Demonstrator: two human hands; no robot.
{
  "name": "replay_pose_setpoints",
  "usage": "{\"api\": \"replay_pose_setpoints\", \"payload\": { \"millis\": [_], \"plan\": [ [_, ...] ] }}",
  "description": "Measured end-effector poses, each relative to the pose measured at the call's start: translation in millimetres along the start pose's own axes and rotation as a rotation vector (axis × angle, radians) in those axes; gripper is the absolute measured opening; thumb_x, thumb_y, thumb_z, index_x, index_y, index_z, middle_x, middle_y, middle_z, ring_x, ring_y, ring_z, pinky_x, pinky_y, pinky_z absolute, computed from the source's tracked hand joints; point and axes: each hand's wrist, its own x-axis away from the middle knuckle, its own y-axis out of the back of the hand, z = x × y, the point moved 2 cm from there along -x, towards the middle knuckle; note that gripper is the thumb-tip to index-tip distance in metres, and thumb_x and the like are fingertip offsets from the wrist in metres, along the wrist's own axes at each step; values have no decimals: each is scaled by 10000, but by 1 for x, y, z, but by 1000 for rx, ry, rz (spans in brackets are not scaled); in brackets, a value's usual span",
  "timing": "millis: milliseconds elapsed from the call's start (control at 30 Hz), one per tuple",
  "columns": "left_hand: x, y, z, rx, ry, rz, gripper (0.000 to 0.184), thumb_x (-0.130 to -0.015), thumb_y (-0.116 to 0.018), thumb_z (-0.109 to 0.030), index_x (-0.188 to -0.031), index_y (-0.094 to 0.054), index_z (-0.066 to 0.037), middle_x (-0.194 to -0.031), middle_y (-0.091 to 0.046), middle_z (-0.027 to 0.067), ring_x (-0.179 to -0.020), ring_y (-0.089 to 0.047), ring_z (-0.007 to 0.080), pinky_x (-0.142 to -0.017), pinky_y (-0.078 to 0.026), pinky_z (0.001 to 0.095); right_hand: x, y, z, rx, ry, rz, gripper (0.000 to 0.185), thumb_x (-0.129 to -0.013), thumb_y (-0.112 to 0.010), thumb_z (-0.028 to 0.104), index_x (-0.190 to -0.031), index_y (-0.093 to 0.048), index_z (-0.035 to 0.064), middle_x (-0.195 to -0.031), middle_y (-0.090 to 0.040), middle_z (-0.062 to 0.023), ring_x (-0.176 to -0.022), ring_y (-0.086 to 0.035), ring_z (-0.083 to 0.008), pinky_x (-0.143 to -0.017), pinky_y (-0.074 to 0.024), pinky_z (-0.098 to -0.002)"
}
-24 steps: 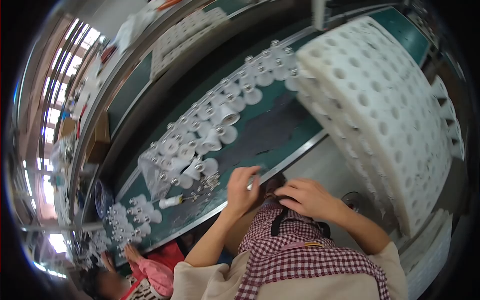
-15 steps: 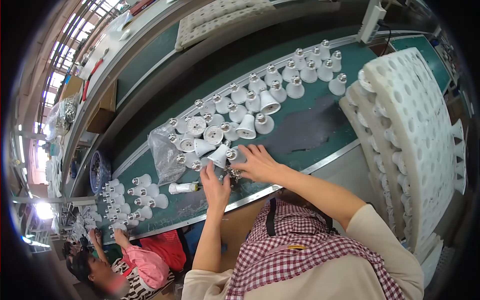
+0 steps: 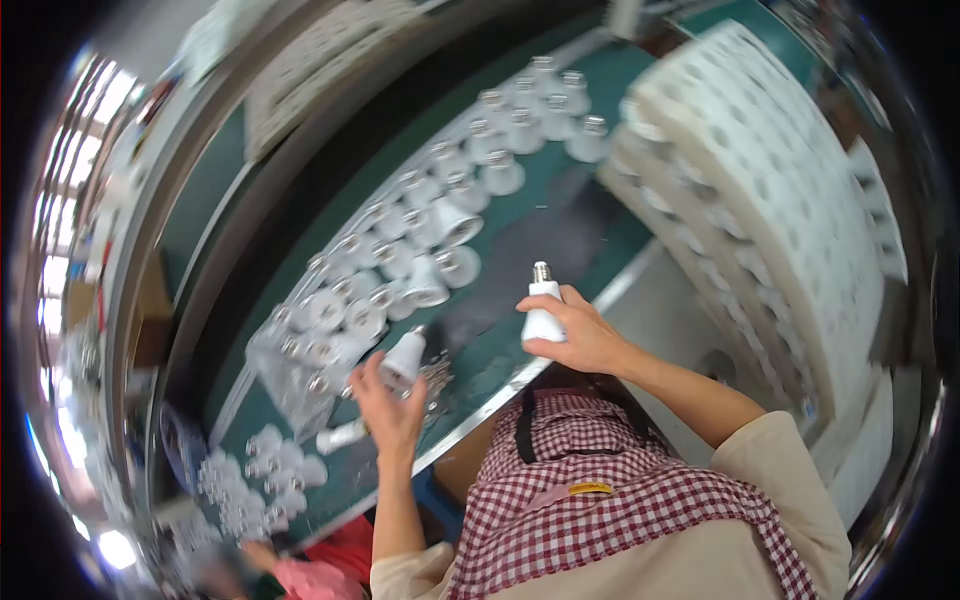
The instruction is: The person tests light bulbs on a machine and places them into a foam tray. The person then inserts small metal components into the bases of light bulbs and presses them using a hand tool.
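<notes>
My right hand (image 3: pixel 580 335) is closed round a white light bulb (image 3: pixel 543 318), held upright with its metal screw cap on top, above the bench's front edge. In my left hand (image 3: pixel 392 410) a white bulb housing (image 3: pixel 404 358) is gripped between thumb and fingers, its cap end tilted up and away. A small heap of metal parts (image 3: pixel 436 378) lies just right of the left hand. Close by on its left side lies a white-handled tool (image 3: pixel 342 436), partly blurred.
Several bulb housings (image 3: pixel 500 175) stand in rows along the green bench (image 3: pixel 610 200). A clear plastic bag (image 3: pixel 290 385) lies at their left end. Stacked white foam trays (image 3: pixel 760 160) rise on the right. Another person's pink sleeve (image 3: pixel 318 578) shows at lower left, near more bulbs (image 3: pixel 285 465).
Both hands have come up from the bench with a bulb piece in each. The right hand has moved right, the left slightly left and down. The view has turned and blurred.
</notes>
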Motion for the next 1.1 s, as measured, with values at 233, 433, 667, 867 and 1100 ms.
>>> {"api": "replay_pose_setpoints", "payload": {
  "millis": [233,433,667,867,1100],
  "plan": [
    [-13,-70,-119,346,-284,364,583,-619,-717,-54,-1147,-468,-40,-1101,-454,140,-935,-549,255,-736,-518,329,196,75,-61,229,-578,-391,597,-622,-662,162,-1183,-465,105,-1095,-449,-235,-973,-496,-396,-839,-431,-403],
    [15,-133,-200,379,-555,647,553,-625,-722,-76,-1125,-489,-44,-1094,-491,147,-938,-555,282,-732,-514,351,293,87,-99,354,-932,-574,554,-603,-662,95,-1110,-450,28,-1088,-449,-229,-1002,-481,-395,-863,-418,-411],
    [48,-167,-233,358,-726,818,575,-622,-733,-111,-1142,-496,-50,-1091,-506,147,-926,-564,261,-716,-527,331,296,74,-144,542,-767,-671,589,-605,-695,75,-1148,-478,6,-1161,-445,-268,-1038,-479,-419,-908,-408,-433],
    [61,-180,-233,302,-798,810,564,-624,-733,-122,-1133,-501,-47,-1080,-507,151,-931,-562,265,-715,-527,332,283,66,-162,655,-732,-509,655,-631,-746,149,-1206,-466,7,-1163,-453,-254,-1060,-477,-399,-895,-420,-443],
    [87,-204,-244,338,-788,902,578,-620,-731,-116,-1142,-492,-48,-1092,-506,169,-953,-552,291,-714,-522,361,282,71,-161,621,-756,-485,645,-633,-725,158,-1204,-469,2,-1140,-461,-253,-1043,-480,-395,-879,-429,-440]
  ]
}}
